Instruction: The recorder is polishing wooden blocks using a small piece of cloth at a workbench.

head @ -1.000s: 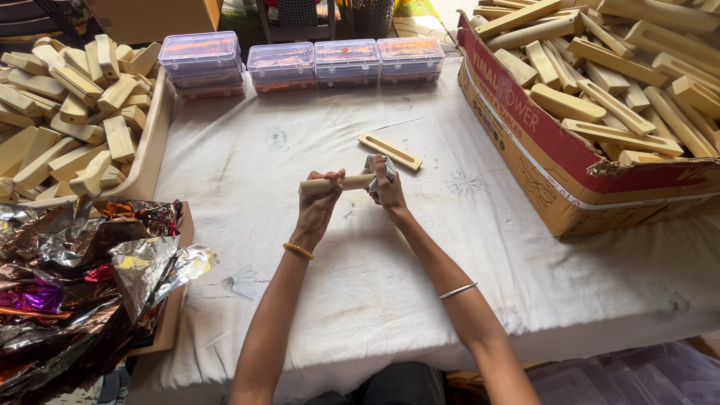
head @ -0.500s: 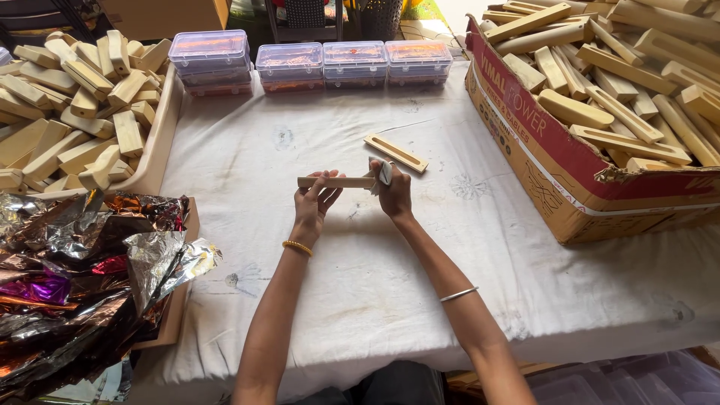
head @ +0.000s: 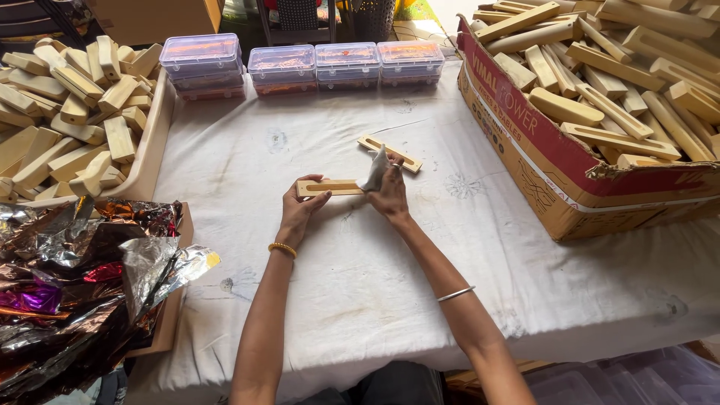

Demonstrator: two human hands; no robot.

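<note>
Two slotted wooden pieces lie on the white-clothed counter (head: 360,300): one (head: 328,187) under the hands, another (head: 396,154) just beyond. Two hands (head: 298,208) work there, each wrist with one bangle. Four clear plastic boxes (head: 346,60) line the far edge. One cardboard box (head: 540,157) and one tray (head: 154,142) each hold wooden pieces too many to count.

Open bench (head: 360,285) cloth lies below my fingers (head: 315,196), free passage there. Just beyond them a slotted wooden strip (head: 390,152) lies; farther, plastic boxes (head: 315,64). Cardboard box (head: 540,150) walls the right, tray (head: 154,135) and foil (head: 82,277) the left.
</note>
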